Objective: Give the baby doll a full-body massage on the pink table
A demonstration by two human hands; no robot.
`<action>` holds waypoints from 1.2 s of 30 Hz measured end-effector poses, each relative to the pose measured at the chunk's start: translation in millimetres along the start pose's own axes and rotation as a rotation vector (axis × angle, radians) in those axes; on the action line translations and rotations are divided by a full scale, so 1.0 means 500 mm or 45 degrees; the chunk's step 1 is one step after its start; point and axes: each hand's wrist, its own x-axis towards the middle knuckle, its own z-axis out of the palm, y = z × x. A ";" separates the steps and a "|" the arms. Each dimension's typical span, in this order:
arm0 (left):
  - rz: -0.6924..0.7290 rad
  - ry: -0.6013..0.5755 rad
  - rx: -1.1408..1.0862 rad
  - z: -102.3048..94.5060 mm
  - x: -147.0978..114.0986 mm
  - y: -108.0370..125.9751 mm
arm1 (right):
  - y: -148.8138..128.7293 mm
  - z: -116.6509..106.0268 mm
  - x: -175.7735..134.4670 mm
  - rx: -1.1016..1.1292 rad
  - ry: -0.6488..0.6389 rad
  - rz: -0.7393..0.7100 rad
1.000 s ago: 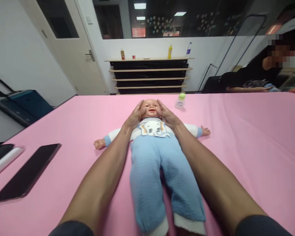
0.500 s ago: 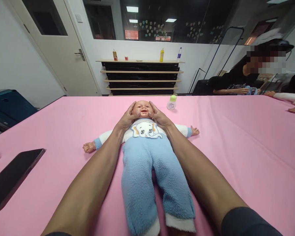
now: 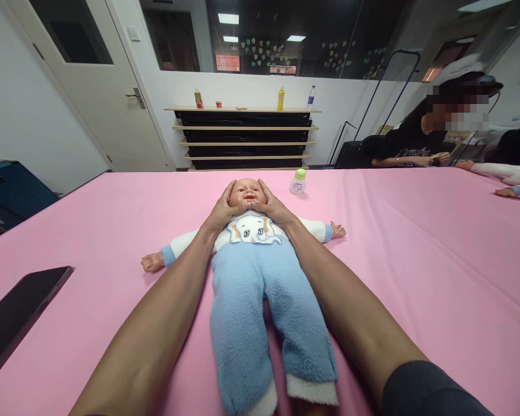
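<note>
A baby doll (image 3: pixel 251 266) in a white top with an elephant and fuzzy blue trousers lies on its back, its head away from me and its arms spread. My left hand (image 3: pixel 226 211) cups the left side of the doll's head, fingers along the cheek and temple. On the other side my right hand (image 3: pixel 275 209) holds the head the same way. Both thumbs meet at the chin, just under the mouth. How far the fingers reach behind the head is hidden.
Pink cloth (image 3: pixel 416 260) covers the table. A small bottle with a green cap (image 3: pixel 298 181) stands right of the doll's head; a black phone (image 3: pixel 21 315) lies at left. Behind are a shelf rack (image 3: pixel 242 127) with bottles and a seated person (image 3: pixel 416 138) beside another doll (image 3: pixel 502 173).
Both thumbs have slid from the doll's cheeks down and inward to its chin. The hands stay around the head. The whole view has shifted slightly.
</note>
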 end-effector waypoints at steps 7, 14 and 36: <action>-0.083 -0.064 -0.182 0.000 0.010 0.001 | 0.009 0.003 0.007 0.162 -0.026 -0.029; -0.019 0.011 -0.045 0.007 0.006 -0.003 | 0.015 0.005 0.016 0.000 0.088 -0.076; 0.067 -0.018 0.147 -0.007 0.016 -0.015 | 0.001 0.010 0.003 -0.150 0.044 -0.059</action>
